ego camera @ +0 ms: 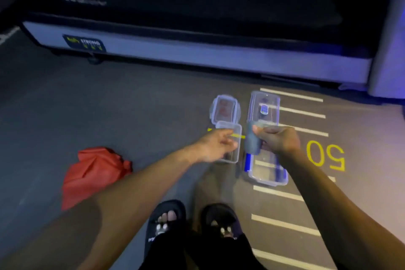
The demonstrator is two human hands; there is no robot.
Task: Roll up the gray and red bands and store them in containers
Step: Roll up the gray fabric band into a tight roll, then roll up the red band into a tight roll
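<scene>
The right hand (pixel 277 139) grips the rolled gray band (pixel 252 141) above the long clear container (pixel 266 173); the left hand (pixel 215 146) holds the small clear container (pixel 230 140), its fingers curled round its rim; the red band (pixel 92 173) lies crumpled on the floor (pixel 131 112), well apart to the left.

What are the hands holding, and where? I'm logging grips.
The right hand grips the rolled gray band around its upper part. The left hand holds the small clear container by its side.
</scene>
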